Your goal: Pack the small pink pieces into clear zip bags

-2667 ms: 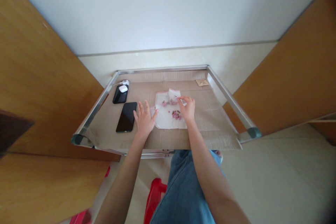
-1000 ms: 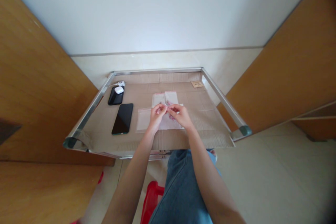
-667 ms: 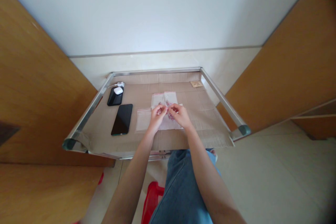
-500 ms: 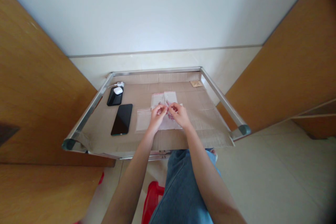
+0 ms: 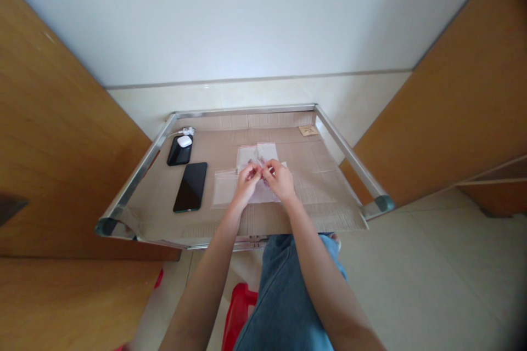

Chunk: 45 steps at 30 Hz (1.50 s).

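- At left on the cardboard-lined counter (image 5: 325, 189), a white earbud case (image 5: 184, 141) rests on a smaller black phone (image 5: 176, 157), with a white charger plug (image 5: 188, 131) just beyond.
- Nearer, a larger black phone (image 5: 190, 186) lies flat.
- Beside the hands, a clear bag (image 5: 223, 190) lies flat, apparently unfilled; it looks light, limp and slippery, best lifted by an edge.
- At center, the left hand (image 5: 246, 183) has thumb and fingers drawn together in a pinch.
- Behind it lies a red-striped zip bag (image 5: 246, 153); its contents are partly hidden.
- A translucent bag (image 5: 269, 149) stands against the fingertips, small pinkish pieces showing near its base; it seems soft, best held by its top corners, its contents possibly fragile.
- The right hand (image 5: 280, 181) pinches close beside the left; whatever either grips cannot be told.
- At far right, a tan paper packet (image 5: 307, 130) lies alone.
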{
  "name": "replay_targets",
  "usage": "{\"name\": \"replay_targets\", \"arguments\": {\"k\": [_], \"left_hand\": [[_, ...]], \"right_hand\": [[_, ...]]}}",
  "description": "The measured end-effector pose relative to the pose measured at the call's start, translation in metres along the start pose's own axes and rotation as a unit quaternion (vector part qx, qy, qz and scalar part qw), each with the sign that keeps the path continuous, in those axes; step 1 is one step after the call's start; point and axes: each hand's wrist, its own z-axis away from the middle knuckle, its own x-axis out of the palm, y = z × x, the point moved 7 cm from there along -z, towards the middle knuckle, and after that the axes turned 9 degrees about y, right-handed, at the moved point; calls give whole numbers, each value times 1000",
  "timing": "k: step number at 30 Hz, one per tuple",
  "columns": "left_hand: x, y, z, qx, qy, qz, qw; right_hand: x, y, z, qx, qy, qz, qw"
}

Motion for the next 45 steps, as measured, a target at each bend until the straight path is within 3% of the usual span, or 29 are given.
{"name": "replay_targets", "arguments": {"k": [21, 27, 39, 45], "left_hand": [[-3, 2, 0, 20, 25, -15, 999], [-4, 7, 4, 61, 31, -85, 994], [-6, 20, 11, 121, 62, -164, 977], [-6, 22, 11, 143, 69, -186, 970]], "right_hand": [[4, -8, 6, -16, 51, 114, 992], [4, -8, 7, -12, 56, 120, 991], [4, -3, 5, 11, 37, 116, 992], [4, 7, 1, 27, 36, 32, 998]]}}
